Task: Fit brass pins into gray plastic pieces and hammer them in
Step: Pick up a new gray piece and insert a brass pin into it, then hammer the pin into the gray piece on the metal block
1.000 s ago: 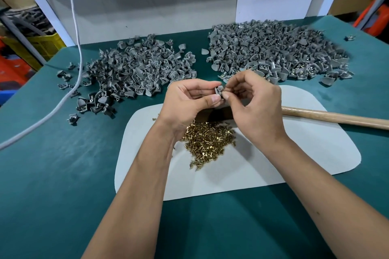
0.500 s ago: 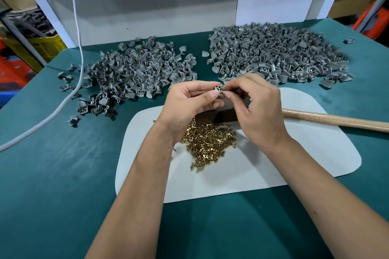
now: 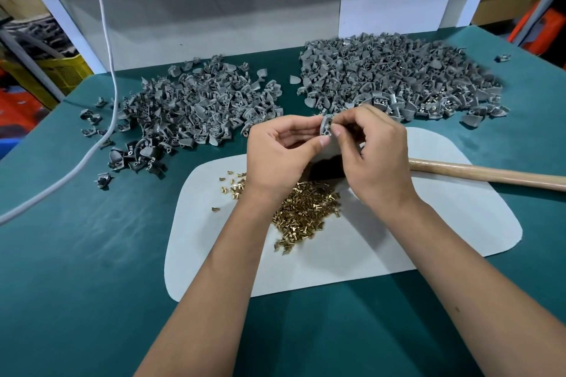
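Observation:
My left hand (image 3: 283, 151) pinches a small gray plastic piece (image 3: 326, 127) between thumb and fingers above the white mat (image 3: 428, 239). My right hand (image 3: 372, 156) meets it from the right, its fingertips curled against the piece; any brass pin between them is hidden. A heap of brass pins (image 3: 303, 211) lies on the mat under my wrists, with a few strays (image 3: 231, 187) to the left. The hammer's wooden handle (image 3: 490, 174) runs right from behind my right hand; its head is mostly hidden.
Two piles of gray pieces sit on the green table: a left pile (image 3: 196, 110) and a larger right pile (image 3: 398, 76), some there showing brass. A white cable (image 3: 101, 119) crosses the left side. A lone piece (image 3: 502, 57) lies far right.
Both hands stay together on the gray piece with only small finger shifts. The view has tilted slightly.

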Demonstrator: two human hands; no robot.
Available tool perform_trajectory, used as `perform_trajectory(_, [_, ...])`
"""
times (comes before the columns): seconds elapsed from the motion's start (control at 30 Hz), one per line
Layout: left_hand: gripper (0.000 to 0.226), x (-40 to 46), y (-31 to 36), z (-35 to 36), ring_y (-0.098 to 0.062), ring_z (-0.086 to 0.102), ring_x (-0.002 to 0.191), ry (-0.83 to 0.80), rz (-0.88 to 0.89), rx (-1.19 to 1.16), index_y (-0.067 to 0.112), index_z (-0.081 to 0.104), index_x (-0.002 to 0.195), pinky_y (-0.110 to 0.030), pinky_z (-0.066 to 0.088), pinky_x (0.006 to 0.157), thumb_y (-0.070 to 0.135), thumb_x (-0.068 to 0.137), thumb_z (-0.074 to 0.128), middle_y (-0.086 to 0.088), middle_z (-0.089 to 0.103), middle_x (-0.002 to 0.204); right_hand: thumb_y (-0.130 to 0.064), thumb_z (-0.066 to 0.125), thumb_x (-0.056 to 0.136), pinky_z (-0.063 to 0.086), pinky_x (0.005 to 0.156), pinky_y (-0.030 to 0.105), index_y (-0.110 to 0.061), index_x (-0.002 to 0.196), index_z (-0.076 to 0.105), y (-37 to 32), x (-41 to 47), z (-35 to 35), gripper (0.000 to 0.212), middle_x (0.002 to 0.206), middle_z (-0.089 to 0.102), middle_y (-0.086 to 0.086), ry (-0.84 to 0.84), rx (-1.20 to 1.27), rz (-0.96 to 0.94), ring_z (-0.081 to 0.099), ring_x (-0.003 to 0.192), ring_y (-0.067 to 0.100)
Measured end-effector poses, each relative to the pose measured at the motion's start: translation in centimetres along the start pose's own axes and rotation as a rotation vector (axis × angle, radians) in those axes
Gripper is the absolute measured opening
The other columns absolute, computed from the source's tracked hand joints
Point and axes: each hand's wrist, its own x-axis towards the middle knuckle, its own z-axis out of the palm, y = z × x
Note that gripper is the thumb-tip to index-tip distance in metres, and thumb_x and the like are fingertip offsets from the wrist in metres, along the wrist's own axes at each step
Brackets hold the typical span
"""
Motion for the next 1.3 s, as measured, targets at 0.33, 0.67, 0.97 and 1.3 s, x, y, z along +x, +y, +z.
perform_trajectory(0.33, [0.027, -0.3, 0.2, 0.8, -0.022, 0.074, 0.082, 0.059, -0.083, -0.018, 0.000, 0.076, 0.093, -0.037, 0.061, 0.086, -0.016, 0.073, 0.081, -0.019, 0.077, 0.092, -0.005, 0.068, 0.089, 0.049, 0.076, 0.027, -0.005, 0.089, 0.072, -0.6, -0.2, 0.0, 0.004, 0.086, 0.071, 0.003, 0.024, -0.022, 0.065, 0.063, 0.080, 0.019])
perform_trajectory(0.67, [0.030, -0.6, 0.0, 1.1, -0.020, 0.078, 0.083, 0.069, -0.055, 0.063, 0.013, 0.076, 0.086, -0.037, 0.063, 0.085, -0.014, 0.074, 0.081, -0.007, 0.079, 0.086, -0.005, 0.070, 0.087, 0.053, 0.074, 0.031, -0.007, 0.086, 0.074, -0.9, -0.2, 0.3, 0.005, 0.081, 0.072, 0.002, 0.035, -0.031, 0.131, 0.065, 0.074, 0.017])
perform_trajectory(0.97, [0.030, -0.6, 0.0, 1.0, -0.006, 0.074, 0.082, 0.097, 0.035, 0.360, 0.018, 0.076, 0.099, -0.027, 0.062, 0.082, 0.003, 0.075, 0.088, 0.007, 0.076, 0.087, -0.013, 0.067, 0.094, 0.043, 0.077, 0.007, -0.011, 0.098, 0.077, 0.4, 1.1, -2.4, 0.010, 0.090, 0.072, -0.003, -0.204, -0.034, 0.093, 0.061, 0.080, 0.009])
perform_trajectory(1.3, [0.010, 0.6, -0.4, -1.5, -0.014, 0.049, 0.122, -0.055, 0.064, 0.694, 0.028, 0.075, 0.088, -0.027, 0.034, 0.107, 0.018, 0.088, 0.078, 0.013, 0.071, 0.110, -0.038, 0.077, 0.085, 0.044, 0.072, 0.032, -0.024, 0.096, 0.062, 6.1, 1.9, -7.0, 0.023, 0.090, 0.063, -0.005, -0.752, -0.518, 0.283, 0.058, 0.086, 0.022])
